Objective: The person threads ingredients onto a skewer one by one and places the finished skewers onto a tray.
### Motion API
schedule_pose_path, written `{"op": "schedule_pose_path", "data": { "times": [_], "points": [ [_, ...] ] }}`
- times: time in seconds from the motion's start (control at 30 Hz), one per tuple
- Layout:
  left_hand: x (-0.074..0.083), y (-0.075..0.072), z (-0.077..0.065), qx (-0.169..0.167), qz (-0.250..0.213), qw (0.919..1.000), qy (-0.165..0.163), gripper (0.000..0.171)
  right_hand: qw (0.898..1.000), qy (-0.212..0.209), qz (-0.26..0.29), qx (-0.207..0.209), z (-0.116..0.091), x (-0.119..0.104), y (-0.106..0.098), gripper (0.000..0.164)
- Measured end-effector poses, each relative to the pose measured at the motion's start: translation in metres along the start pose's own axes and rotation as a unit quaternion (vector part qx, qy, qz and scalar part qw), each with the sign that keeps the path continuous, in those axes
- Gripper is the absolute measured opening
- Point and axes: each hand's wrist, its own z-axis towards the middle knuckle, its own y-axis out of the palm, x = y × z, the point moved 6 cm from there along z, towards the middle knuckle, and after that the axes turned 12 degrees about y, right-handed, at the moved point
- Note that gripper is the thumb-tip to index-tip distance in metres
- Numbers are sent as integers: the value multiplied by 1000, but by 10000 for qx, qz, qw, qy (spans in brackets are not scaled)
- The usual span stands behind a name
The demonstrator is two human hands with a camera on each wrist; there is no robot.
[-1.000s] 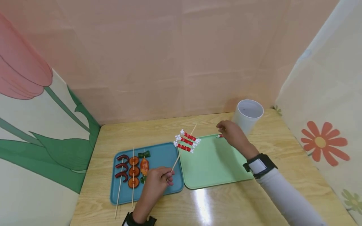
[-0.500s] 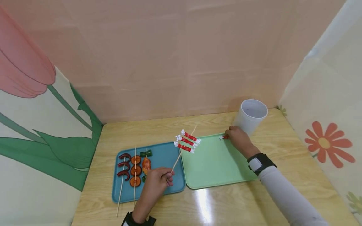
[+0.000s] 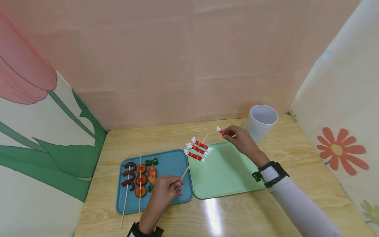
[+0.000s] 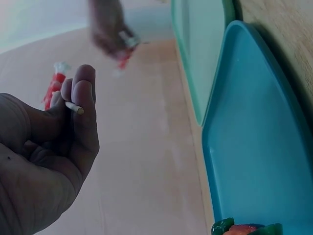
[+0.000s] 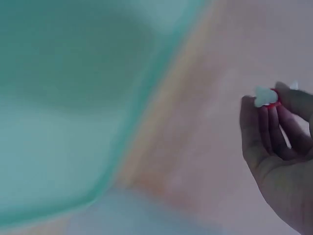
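My left hand (image 3: 164, 191) pinches the lower end of a thin wooden skewer (image 3: 185, 171), which slants up and to the right. Threaded on it are several red pieces (image 3: 198, 149) with white knobbly ends, like toy bones wrapped in red. In the left wrist view the cut end of the stick pokes out between thumb and fingers. My right hand (image 3: 241, 140) pinches one more such red piece with white ends (image 3: 220, 131) between thumb and fingertips, raised over the far edge of the green tray (image 3: 225, 177). The right wrist view shows its white end (image 5: 265, 96) at the fingertips.
A blue tray (image 3: 184, 194) lies at left, holding skewers of curled dark red pieces (image 3: 128, 175), round orange-brown slices (image 3: 141, 179) and an orange piece between green ones (image 3: 152, 174). A white cup (image 3: 259, 125) stands behind the green tray. Papered walls rise behind and at both sides.
My right hand has picked up the red piece from the green tray's far edge and brought it up and left toward the skewer. My left hand stays nearly in place with its skewer.
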Motion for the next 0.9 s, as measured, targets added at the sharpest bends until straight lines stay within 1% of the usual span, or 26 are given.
{"op": "schedule_pose_path", "data": {
  "times": [0.07, 0.17, 0.23, 0.33, 0.43, 0.6, 0.77, 0.9],
  "points": [
    [-2, 0, 0, -63, -41, 10000, 3, 16, 9979, 152, 614, -141, -8, -31, -9, 28],
    [-3, 0, 1, -153, -58, 9999, -13, 17, 9921, 264, 1166, -370, -22, -68, -18, 32],
    [-4, -1, 1, -188, -10, 9998, -22, 17, 9886, 249, 1405, -485, -29, -85, -22, 33],
    [-3, -2, 3, -230, 62, 9997, -34, 17, 9873, 182, 1508, -460, -36, -102, -27, 30],
    [-2, -3, 4, -247, 111, 9996, 22, 17, 9889, 60, 1449, -325, -40, -111, -30, 28],
    [-2, -4, 4, -256, 108, 9996, 95, 17, 9923, -102, 1228, -84, -43, -117, -32, 27],
    [-3, -4, 4, -240, 96, 9996, 100, 16, 9965, -250, 792, 104, -45, -122, -31, 28],
    [-4, -4, 5, -213, 18, 9997, 100, 16, 9964, -597, 431, 420, -50, -129, -33, 27]
  ]
}}
